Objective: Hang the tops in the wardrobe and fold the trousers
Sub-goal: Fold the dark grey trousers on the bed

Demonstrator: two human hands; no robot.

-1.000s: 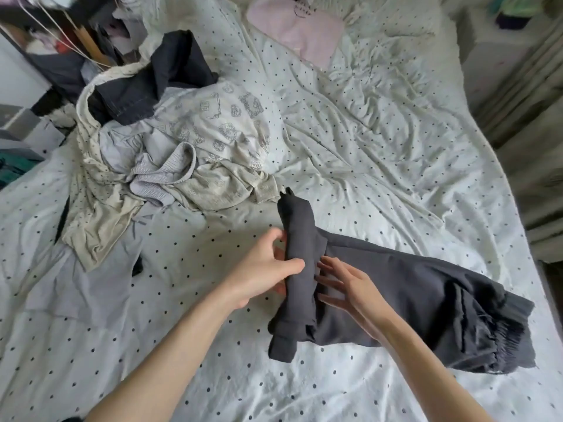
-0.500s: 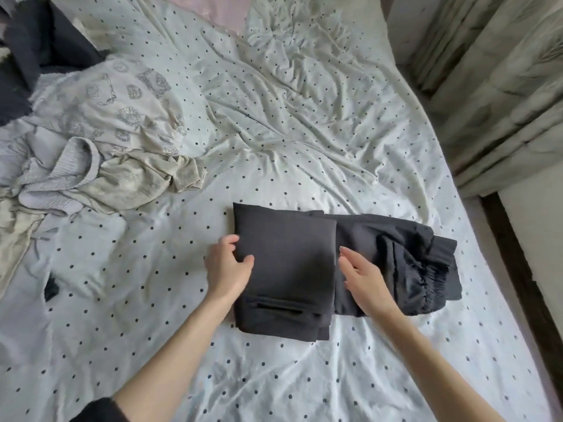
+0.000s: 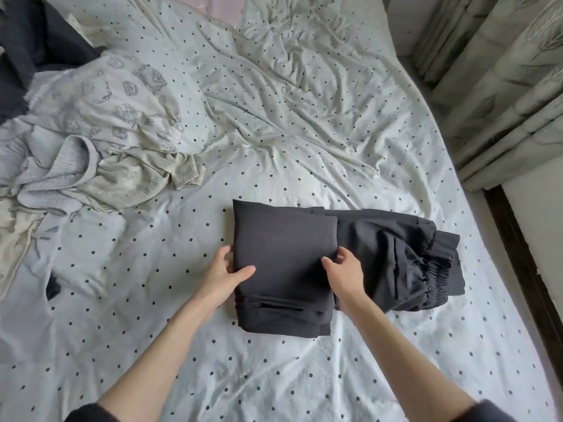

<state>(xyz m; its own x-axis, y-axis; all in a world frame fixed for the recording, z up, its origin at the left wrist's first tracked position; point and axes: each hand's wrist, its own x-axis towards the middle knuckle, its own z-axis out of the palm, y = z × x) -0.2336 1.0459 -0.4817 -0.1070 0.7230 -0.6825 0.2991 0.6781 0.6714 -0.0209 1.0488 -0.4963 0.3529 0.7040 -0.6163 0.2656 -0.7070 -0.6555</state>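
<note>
Polka-dotted bedding (image 3: 289, 166) is spreading wrinkled under everything, with curtains (image 3: 505, 95) hanging off beyond the right hand. Dark trousers (image 3: 283, 263) are lying partly folded between the two hands, a squared folded panel sitting on top and the elastic waistband end (image 3: 426, 269) still trailing out past the right hand. The left hand (image 3: 224, 274) is gripping the panel's outer edge, thumb lying on top and fingers tucking underneath. The right hand (image 3: 345, 274) is pinching the panel's opposite edge, thumb on the cloth and fingers curling over the fold.

Judging by this, the fold is nearly finished, with one turn over the waistband remaining. To do it well, both hands should be lifting the panel evenly, keeping the edges aligned, carrying it toward the waistband, then pressing flat so no layers are slipping. Beyond the left hand, a heap of pale tops (image 3: 100, 141) is waiting for hanging.
</note>
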